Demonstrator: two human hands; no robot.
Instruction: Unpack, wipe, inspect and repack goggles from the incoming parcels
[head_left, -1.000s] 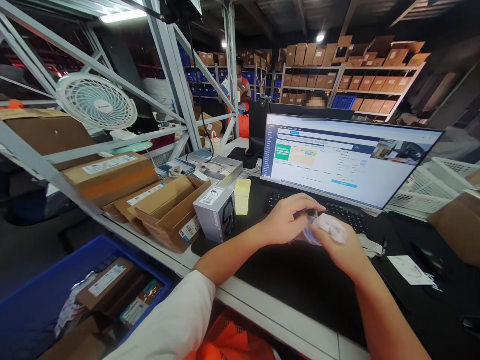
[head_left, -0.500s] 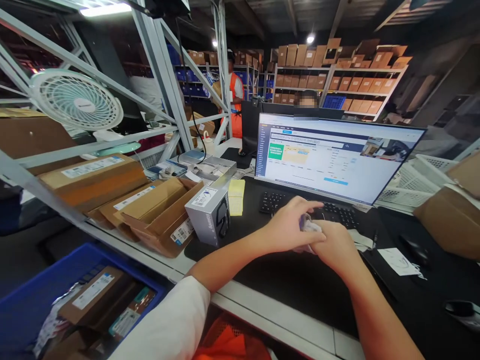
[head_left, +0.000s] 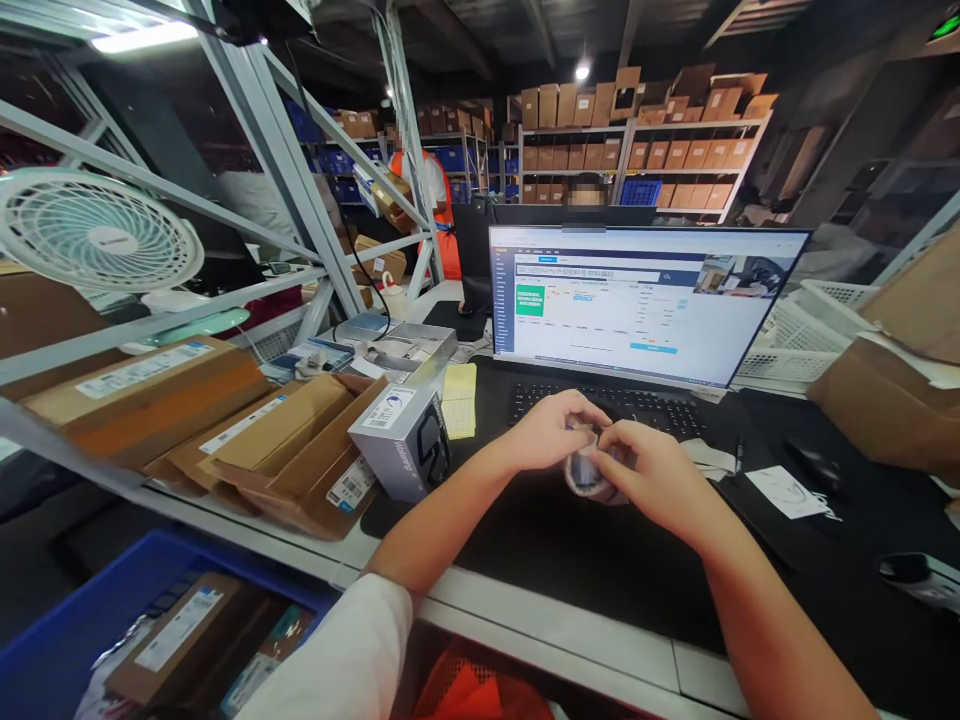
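Between my two hands, just in front of the keyboard, is a roll of tape, whitish-grey with a round opening facing me. My left hand is closed on its upper left side, fingers bent over the top. My right hand pinches it from the right, thumb and fingers close to the left fingertips. The fingers cover part of the roll. Left of my forearm stands a silver-grey product box with a label on top, near yellow paper slips.
A lit monitor stands behind the keyboard. Opened cardboard boxes line the left side, above a blue bin. A mouse, white tag and scanner-like device lie right. A person in an orange vest stands behind.
My hands have turned the roll so its round opening shows, and the fingertips of both hands have come together on its upper edge. A pale yellow panel on the monitor has disappeared. The view has shifted.
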